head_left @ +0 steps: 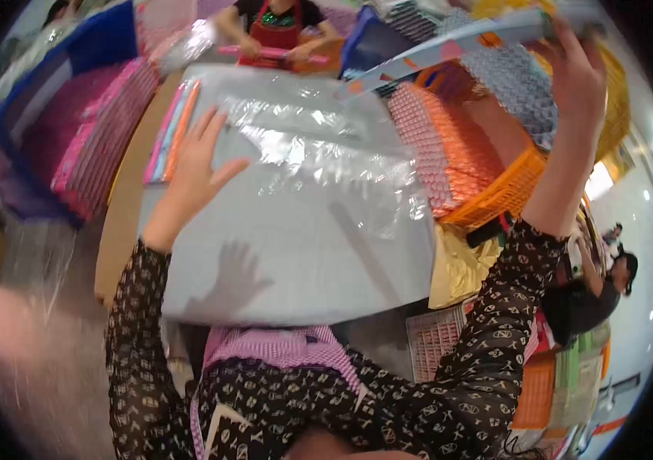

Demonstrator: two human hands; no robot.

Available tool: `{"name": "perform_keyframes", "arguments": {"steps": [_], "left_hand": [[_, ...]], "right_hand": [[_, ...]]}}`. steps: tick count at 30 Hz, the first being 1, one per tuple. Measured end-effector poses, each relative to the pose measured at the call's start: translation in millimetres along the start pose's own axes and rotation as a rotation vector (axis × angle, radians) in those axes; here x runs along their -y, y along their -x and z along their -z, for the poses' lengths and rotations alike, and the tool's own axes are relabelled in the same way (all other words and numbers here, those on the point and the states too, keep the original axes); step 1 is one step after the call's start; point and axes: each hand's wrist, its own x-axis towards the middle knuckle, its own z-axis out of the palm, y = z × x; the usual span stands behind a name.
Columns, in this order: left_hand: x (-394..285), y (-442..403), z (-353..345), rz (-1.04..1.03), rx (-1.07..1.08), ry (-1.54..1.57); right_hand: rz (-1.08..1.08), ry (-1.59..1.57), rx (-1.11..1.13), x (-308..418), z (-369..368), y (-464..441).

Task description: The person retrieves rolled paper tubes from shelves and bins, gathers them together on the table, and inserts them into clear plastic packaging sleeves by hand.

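Observation:
My right hand (578,77) is raised at the upper right, its fingers closed on one end of a long light blue strip (449,50) with orange and pink patches. The strip slants down to the left above the far part of the table, and its shadow falls on the grey tabletop (296,268). My left hand (194,165) hovers over the table's left side with fingers spread and nothing in it. Beside its fingers lie narrow pink, blue and orange rolls or folded strips (180,126). A shiny clear plastic sheet (319,153) covers the table's far half.
On the left stands a blue bin (4,103) with pink bubble-wrap pouches (104,146). An orange crate (506,188) at the right holds orange and pink bubble wrap (453,153). Across the table, a person in a red apron (276,31) holds a pink strip (273,54).

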Motion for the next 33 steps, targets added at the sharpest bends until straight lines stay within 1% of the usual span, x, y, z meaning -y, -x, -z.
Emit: {"name": "perform_keyframes", "arguments": {"steps": [1,2,3,5,6,7,9,11,12,13,15,16,17,18,20,21,23,24,26,30,32,33], "left_hand": [[5,0,3,-0.062,-0.018,-0.038],[10,5,7,-0.123,-0.031,-0.077],[11,15,9,-0.07,-0.011,-0.091],[16,38,11,0.082,0.132,0.024],[17,52,15,0.126,0.144,0.011],[20,62,17,0.127,0.182,-0.015],[25,77,23,0.139,0.225,-0.054],[25,88,27,0.153,0.219,-0.037],[27,91,28,0.166,0.229,-0.043],[29,92,29,0.16,0.249,-0.02],[28,95,29,0.167,0.278,-0.001],[25,94,30,0.212,0.37,0.004],[23,94,30,0.255,0.46,0.011],[28,96,27,0.26,0.467,0.006],[35,94,18,0.335,0.56,0.171],[39,95,16,0.332,0.569,0.177],[36,90,15,0.431,0.658,0.092],[41,94,10,0.427,0.671,0.105],[50,103,0,0.369,0.584,0.125],[58,120,-17,0.343,0.598,0.058],[68,138,-31,0.134,0.527,-0.026],[71,149,-37,0.136,0.538,-0.015]], "right_hand": [[-0.061,-0.053,0.002,-14,0,20],[-0.168,-0.171,-0.072,-30,-1,35],[-0.281,-0.28,-0.15,-50,1,51],[-0.672,-0.718,0.031,-112,32,97],[-0.667,-0.737,-0.05,-137,34,125],[-0.663,-0.747,-0.14,-159,30,154],[-0.786,-0.807,-0.28,-178,13,213],[-0.875,-1.212,-0.148,-238,23,277],[-0.91,-1.016,-0.22,-234,8,300],[-1.0,-0.889,-0.434,-225,-13,316],[-1.053,-1.015,-0.332,-241,-19,355],[-1.069,-1.02,-0.331,-238,-27,361],[-1.144,-0.918,-0.432,-231,-40,367],[-1.211,-0.813,-0.532,-224,-53,371],[-1.231,-0.801,-0.548,-222,-65,381],[-1.246,-0.782,-0.563,-220,-67,386],[-1.284,-0.753,-0.589,-221,-71,395],[-1.309,-0.752,-0.595,-220,-73,401],[-1.355,-0.733,-0.619,-225,-73,415],[-1.449,-0.676,-0.685,-224,-78,439],[-1.535,-0.691,-0.669,-229,-75,458],[-1.543,-0.678,-0.678,-230,-73,468]]}}
